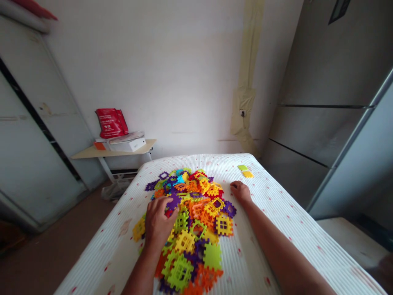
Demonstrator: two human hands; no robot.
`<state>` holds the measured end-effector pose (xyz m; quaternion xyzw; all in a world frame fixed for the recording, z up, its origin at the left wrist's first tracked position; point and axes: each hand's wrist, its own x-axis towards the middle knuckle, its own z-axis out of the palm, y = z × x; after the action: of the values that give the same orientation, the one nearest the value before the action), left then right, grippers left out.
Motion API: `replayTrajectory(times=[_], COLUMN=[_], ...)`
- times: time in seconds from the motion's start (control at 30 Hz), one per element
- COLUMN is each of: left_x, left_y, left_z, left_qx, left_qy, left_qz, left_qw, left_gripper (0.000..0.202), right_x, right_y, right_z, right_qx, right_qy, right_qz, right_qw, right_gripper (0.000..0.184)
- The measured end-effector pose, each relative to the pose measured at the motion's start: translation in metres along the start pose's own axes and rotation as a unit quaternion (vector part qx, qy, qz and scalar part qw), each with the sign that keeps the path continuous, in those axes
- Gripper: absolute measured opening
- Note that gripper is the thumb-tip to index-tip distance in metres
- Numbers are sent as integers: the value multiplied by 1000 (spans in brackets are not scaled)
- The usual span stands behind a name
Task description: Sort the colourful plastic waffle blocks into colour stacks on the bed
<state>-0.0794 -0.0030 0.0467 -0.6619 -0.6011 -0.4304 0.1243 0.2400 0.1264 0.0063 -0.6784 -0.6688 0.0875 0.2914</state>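
Observation:
A heap of plastic interlocking tiles [185, 241] in yellow, green, orange, purple, red and blue lies on the white padded surface. Many have window-like cut-outs; some are solid. At the heap's left side, my left hand [158, 215] has its thumb and index finger closed around the edge of a purple tile [174, 201]. My right hand [241, 191] rests just right of the heap, fingers curled together, with no tile showing in them. Beyond it lie a solid green tile [242, 167] and a solid yellow-orange tile [248, 174], apart from the heap.
A small side table [84, 153] at the back left bears a white box [135, 144] and a red bag [111, 123]. A grey refrigerator [301, 127] stands on the right. A wall with a taped socket [242, 113] rises behind the bed-like surface [270, 229].

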Motion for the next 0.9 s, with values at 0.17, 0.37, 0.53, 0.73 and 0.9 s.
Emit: replayTrajectory(times=[0.17,0.37,0.53,0.73,0.9], left_x=[-1,-3,-4,-5,-4], left_y=[-7,-4,-7,-9,-8], left_z=[3,6,7,8,8], left_qx=[19,20,19,1,-2], left_qy=[-34,-77,-81,-90,-94], left_qz=[-25,-43,-35,-47,-51], left_qw=[999,996,996,995,994], left_gripper=[20,20,14,17,17], right_x=[5,42,72,79,75], right_y=[-13,-76,-133,-156,-145], right_z=[1,10,29,61,64], right_qx=[-4,15,24,30,75], right_qy=[2,-20,-66,-140,-155], right_qz=[2,-72,-129,-157,-162], right_qw=[1000,997,989,977,972], right_gripper=[26,32,40,44,26])
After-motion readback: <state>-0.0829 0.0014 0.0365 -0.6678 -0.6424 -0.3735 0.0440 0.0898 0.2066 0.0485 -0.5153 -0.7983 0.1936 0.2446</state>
